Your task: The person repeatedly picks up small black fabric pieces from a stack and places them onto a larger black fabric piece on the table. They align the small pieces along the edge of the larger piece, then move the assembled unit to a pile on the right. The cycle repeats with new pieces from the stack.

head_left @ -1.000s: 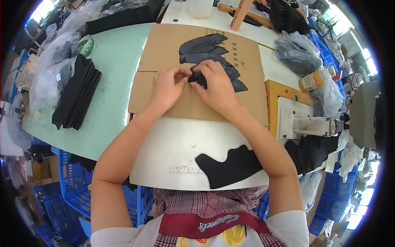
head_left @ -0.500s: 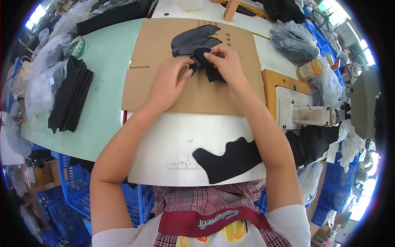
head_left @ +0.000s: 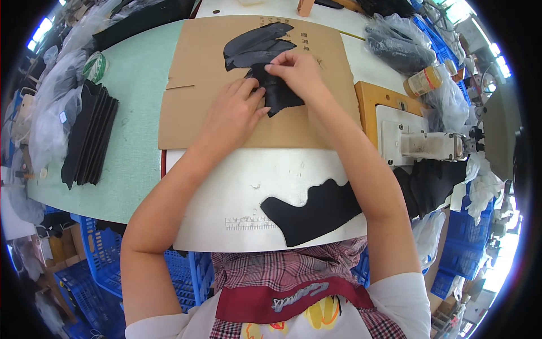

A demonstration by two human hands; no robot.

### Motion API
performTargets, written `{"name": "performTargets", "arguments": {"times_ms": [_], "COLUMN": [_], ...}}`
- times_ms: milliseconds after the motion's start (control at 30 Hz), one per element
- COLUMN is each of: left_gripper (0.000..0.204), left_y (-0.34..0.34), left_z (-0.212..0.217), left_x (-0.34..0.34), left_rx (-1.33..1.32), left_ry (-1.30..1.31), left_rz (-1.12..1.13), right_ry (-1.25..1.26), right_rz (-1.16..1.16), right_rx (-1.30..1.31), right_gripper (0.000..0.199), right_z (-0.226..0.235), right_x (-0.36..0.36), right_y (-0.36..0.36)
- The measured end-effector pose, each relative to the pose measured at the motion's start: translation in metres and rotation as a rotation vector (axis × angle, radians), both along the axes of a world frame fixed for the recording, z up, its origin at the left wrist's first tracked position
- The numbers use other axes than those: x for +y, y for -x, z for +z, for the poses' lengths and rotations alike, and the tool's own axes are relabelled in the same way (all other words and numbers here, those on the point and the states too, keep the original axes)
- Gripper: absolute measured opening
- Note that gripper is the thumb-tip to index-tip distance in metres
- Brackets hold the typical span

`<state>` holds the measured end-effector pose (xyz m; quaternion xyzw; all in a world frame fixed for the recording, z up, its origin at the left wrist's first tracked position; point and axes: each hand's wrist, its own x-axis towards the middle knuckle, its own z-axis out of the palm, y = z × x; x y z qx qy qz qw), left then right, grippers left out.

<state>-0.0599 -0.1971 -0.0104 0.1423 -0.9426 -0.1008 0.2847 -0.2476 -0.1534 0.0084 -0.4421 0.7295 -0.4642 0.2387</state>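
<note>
On a sheet of brown cardboard (head_left: pixel 197 116) lies a black fabric piece (head_left: pixel 282 97), spread mostly flat under my hands. My right hand (head_left: pixel 302 74) pinches its upper edge between thumb and fingers. Along the left edge of that piece, my left hand (head_left: pixel 232 113) curls its fingers, the thumb near the lower corner; part of the edge is hidden beneath them. Just beyond lie overlapping dark grey, slightly shiny pieces (head_left: pixel 254 50), touching or nearly touching the black one.
A larger black cut panel (head_left: pixel 310 212) lies near the table's front edge, partly under my right forearm. Right of the cardboard is a sewing machine (head_left: pixel 426 146), with a jar (head_left: pixel 422 82) behind it. Folded black panels (head_left: pixel 90 135) stand on the green surface at left.
The black piece was folded up between my hands and now lies unfolded toward me. My right hand has shifted slightly left; my left fingers have come down on its edge.
</note>
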Motion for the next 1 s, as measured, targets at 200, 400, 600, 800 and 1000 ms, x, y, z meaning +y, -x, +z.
{"name": "performTargets", "arguments": {"times_ms": [200,400,600,800,1000], "left_gripper": [0.037,0.036,0.028,0.024,0.045], "left_y": [-0.002,0.0,0.0,0.0,0.0], "left_z": [0.001,0.002,-0.006,0.007,0.038], "left_x": [0.005,0.01,0.004,0.01,0.098], "left_rx": [-0.059,-0.026,0.031,0.099,0.084], "left_ry": [0.068,0.055,-0.008,-0.012,-0.921], "left_rz": [0.042,0.067,0.066,0.064,-0.264], "right_ry": [0.287,0.535,0.538,0.476,0.444], "right_rz": [-0.185,-0.317,-0.174,-0.205,-0.134], "right_rx": [-0.401,-0.303,-0.213,-0.29,-0.43], "right_gripper": [0.02,0.019,0.025,0.048,0.046], "right_z": [0.027,0.075,0.087,0.089,0.088], "right_x": [0.01,0.079,0.154,0.217,0.255], "right_y": [0.095,0.173,0.084,0.013,-0.01]}}
